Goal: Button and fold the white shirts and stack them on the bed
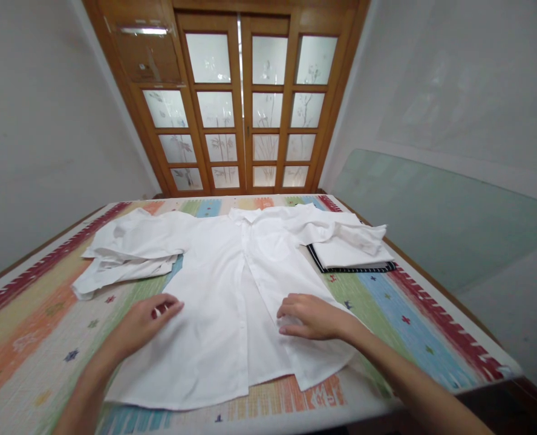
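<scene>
A white button-up shirt [205, 302] lies spread on the table with its collar at the far end. Its front is partly unfastened, and the lower edges part near the hem. Over the shirt's left side is my left hand [148, 320], fingers loosely curved, with a gap between thumb and fingers. My right hand [311, 317] is at the other front panel, close to the parted edge, its fingers bent and the thumb apart. I see no cloth caught in either hand. Whether the fingertips touch the shirt is hard to tell.
Folded white cloth [127, 269] lies by the left sleeve. A folded pile, white above black striped cloth [354, 257], sits partly under the right sleeve. A colourful striped tablecloth [413, 302] covers the table. Beyond are wooden glass-paned doors [245, 87], with walls either side.
</scene>
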The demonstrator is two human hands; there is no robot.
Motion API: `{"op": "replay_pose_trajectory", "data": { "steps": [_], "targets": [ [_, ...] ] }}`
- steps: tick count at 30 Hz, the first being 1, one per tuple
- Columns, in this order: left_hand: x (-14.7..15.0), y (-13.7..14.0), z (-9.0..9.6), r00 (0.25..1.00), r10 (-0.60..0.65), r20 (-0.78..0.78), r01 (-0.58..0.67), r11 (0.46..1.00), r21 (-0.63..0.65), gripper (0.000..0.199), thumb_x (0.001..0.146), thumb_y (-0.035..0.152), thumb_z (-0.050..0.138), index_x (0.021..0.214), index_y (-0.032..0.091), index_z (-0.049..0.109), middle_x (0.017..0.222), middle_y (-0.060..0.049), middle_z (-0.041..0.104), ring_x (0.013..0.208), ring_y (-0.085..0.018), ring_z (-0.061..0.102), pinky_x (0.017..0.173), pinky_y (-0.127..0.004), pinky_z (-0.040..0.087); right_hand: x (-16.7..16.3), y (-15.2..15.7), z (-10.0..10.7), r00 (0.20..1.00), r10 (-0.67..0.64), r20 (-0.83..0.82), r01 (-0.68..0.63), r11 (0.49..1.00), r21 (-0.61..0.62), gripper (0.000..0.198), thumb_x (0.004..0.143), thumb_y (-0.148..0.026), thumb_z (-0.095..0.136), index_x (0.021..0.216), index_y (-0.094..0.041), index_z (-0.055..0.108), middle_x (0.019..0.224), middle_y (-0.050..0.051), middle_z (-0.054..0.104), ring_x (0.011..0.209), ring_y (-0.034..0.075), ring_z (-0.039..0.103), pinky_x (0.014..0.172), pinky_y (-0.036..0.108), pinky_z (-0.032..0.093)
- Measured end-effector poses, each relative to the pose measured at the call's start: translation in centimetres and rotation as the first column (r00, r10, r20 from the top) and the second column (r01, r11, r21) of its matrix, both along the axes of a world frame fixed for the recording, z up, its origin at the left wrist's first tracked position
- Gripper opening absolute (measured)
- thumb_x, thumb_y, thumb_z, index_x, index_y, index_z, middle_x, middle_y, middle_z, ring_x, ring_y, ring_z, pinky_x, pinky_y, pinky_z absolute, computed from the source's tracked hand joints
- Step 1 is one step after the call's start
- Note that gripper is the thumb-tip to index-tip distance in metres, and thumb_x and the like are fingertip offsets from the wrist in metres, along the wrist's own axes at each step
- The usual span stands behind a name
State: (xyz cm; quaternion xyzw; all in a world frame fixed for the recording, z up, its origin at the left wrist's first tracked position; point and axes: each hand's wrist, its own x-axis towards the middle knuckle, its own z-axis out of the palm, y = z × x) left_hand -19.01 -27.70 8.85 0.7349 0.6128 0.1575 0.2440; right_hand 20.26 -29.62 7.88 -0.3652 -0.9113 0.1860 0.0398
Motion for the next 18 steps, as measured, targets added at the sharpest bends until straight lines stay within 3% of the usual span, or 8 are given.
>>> {"op": "replay_pose_trajectory", "data": {
  "steps": [3, 6, 10, 15, 18],
  "targets": [
    [-1.6, 4.9, -0.9, 0.974, 0.225, 0.000, -0.224, 0.967, 0.125, 0.046, 0.076, 0.056, 0.047, 0.092, 0.018, 0.066, 0.084, -0.006, 0.073, 0.077, -0.022, 0.066, 0.073, -0.029, 0.050, -2.2, 2.4, -0.6, 0.996, 0.042, -0.078, -0.036, 0.997, 0.069, 0.025, 0.091, -0.034, 0.057, 0.107, -0.017, 0.066, 0.104, 0.010, 0.068, 0.098, 0.022, 0.062, 0.088, 0.035, 0.047],
    [-1.8, 8.8, -1.7, 0.935, 0.353, 0.026, -0.353, 0.929, 0.111, 0.049, 0.078, 0.050, 0.046, 0.107, 0.013, 0.062, 0.089, -0.009, 0.073, 0.075, -0.021, 0.069, 0.070, -0.028, 0.052, -4.6, 4.0, -1.9, 0.984, 0.069, -0.164, -0.047, 0.990, 0.135, 0.030, 0.092, -0.033, 0.056, 0.116, -0.014, 0.062, 0.118, 0.013, 0.064, 0.109, 0.023, 0.059, 0.096, 0.036, 0.045],
    [-0.8, 12.5, -2.3, 0.939, 0.344, 0.000, -0.340, 0.926, 0.163, 0.052, 0.081, 0.038, 0.049, 0.127, 0.013, 0.054, 0.102, -0.009, 0.074, 0.088, -0.020, 0.070, 0.081, -0.029, 0.051, -6.9, 4.7, -4.2, 0.986, 0.076, -0.147, -0.045, 0.978, 0.204, 0.045, 0.094, -0.039, 0.054, 0.131, -0.015, 0.054, 0.142, 0.017, 0.049, 0.129, 0.027, 0.047, 0.107, 0.044, 0.038],
    [-0.9, 15.7, -2.8, 0.940, 0.333, -0.068, -0.308, 0.919, 0.245, 0.041, 0.082, 0.029, 0.049, 0.118, 0.013, 0.060, 0.109, -0.012, 0.072, 0.104, -0.024, 0.066, 0.093, -0.032, 0.048, -7.2, 3.8, -6.4, 0.991, 0.076, -0.111, -0.050, 0.974, 0.222, 0.049, 0.096, -0.045, 0.047, 0.139, -0.021, 0.050, 0.151, 0.014, 0.039, 0.142, 0.029, 0.030, 0.112, 0.047, 0.032],
    [-1.8, 17.1, -3.1, 0.933, 0.358, -0.044, -0.331, 0.899, 0.288, 0.044, 0.082, 0.025, 0.050, 0.123, 0.011, 0.058, 0.115, -0.014, 0.069, 0.109, -0.025, 0.064, 0.097, -0.036, 0.046, -7.0, 3.2, -7.1, 0.988, 0.048, -0.145, -0.009, 0.966, 0.258, 0.049, 0.097, -0.043, 0.045, 0.141, -0.023, 0.047, 0.154, 0.012, 0.036, 0.144, 0.028, 0.026, 0.114, 0.048, 0.029]
  ]
}}
